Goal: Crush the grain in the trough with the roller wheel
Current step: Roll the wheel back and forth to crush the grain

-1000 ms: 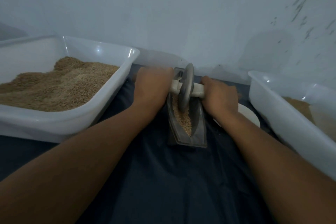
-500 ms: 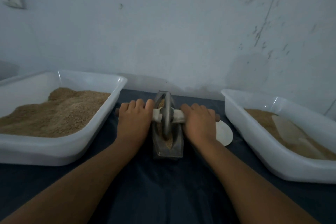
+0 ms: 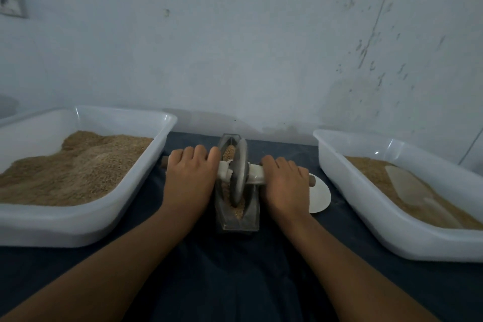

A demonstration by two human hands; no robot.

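Head view takes in a dark blue cloth-covered table [image 3: 235, 277] set against a pale, scuffed wall [image 3: 235, 47]. On its left side sits a large white plastic tub [image 3: 86, 225] heaped with tan grain, and on its right a second white plastic tub [image 3: 366, 219] with a shallower layer of tan grain and a pale flat scoop [image 3: 415, 191] lying on it. Two bare forearms reach in from the near edge and converge on the middle of the table. Between the tubs stands a narrow grey boat-shaped metal trough [image 3: 251, 219], running near to far, with brownish grain [image 3: 239, 210] lying in its channel. A grey metal roller wheel [image 3: 239, 170] stands upright in the trough about midway along it, its rim down in the grain, on a pale wooden axle [image 3: 254, 171] that crosses the trough from left to right. The left hand [image 3: 189, 178] lies palm down over the left part of the axle, fingers curled round it. The right hand [image 3: 286, 183] grips the right part likewise, knuckles up, with the axle's brown end just showing beyond it. A small round white plate [image 3: 320, 196] lies on the cloth just right of that hand, partly hidden by it.
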